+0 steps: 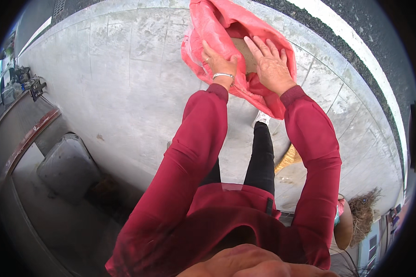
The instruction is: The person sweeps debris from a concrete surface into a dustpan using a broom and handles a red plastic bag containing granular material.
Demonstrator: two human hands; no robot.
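Note:
A large pink-red plastic sack [212, 32] lies slumped on the pavement in front of me, its mouth spread wide. Inside shows a light brown, grainy-looking mass [245, 53]; I cannot make out what it is. On the sack's left side rests my left hand [221, 65], wearing a ring and a bracelet, with index finger and thumb apart. My right hand [273, 67] reaches over the right part of the opening, fingers stretched and spread, nothing visible in them. Whether it touches the brown mass is unclear.
Pale concrete paving [111, 92] surrounds my feet. Beyond its kerb runs a dark road with a white line [356, 37]. A yellow woven item [289, 158] lies behind my right leg. Dry twigs [366, 214] stand at lower right, a grey padded seat [69, 166] at left.

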